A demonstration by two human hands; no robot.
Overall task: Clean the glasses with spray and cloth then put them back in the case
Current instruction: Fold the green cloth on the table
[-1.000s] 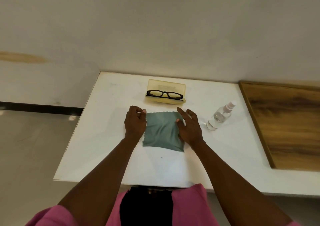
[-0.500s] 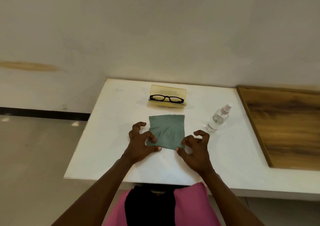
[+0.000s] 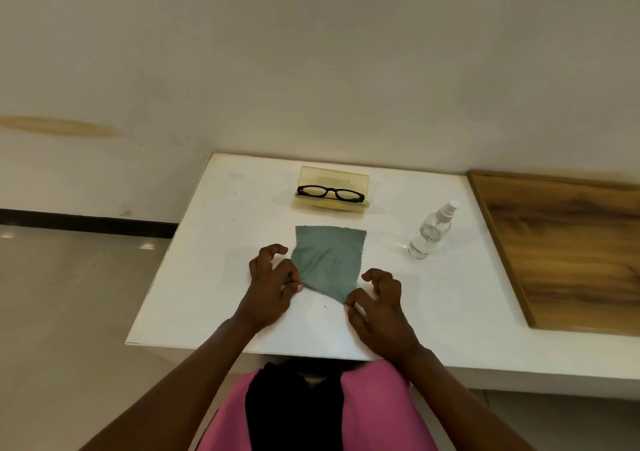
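A green cloth (image 3: 327,260) lies on the white table (image 3: 214,263), a little wrinkled at its near end. My left hand (image 3: 272,284) pinches the cloth's near left corner between thumb and finger. My right hand (image 3: 379,303) pinches the near right corner with its fingers curled. Black-framed glasses (image 3: 330,193) rest in an open yellow case (image 3: 332,187) beyond the cloth. A clear spray bottle (image 3: 431,231) with a white nozzle stands to the right of the cloth.
A wooden board (image 3: 568,250) covers the surface to the right of the table. The wall runs right behind the case. The table's left edge drops to a tiled floor (image 3: 69,295).
My hands moved from the cloth's far sides to its near corners and took hold of them. The near end of the cloth has wrinkled and pulled slightly toward me.
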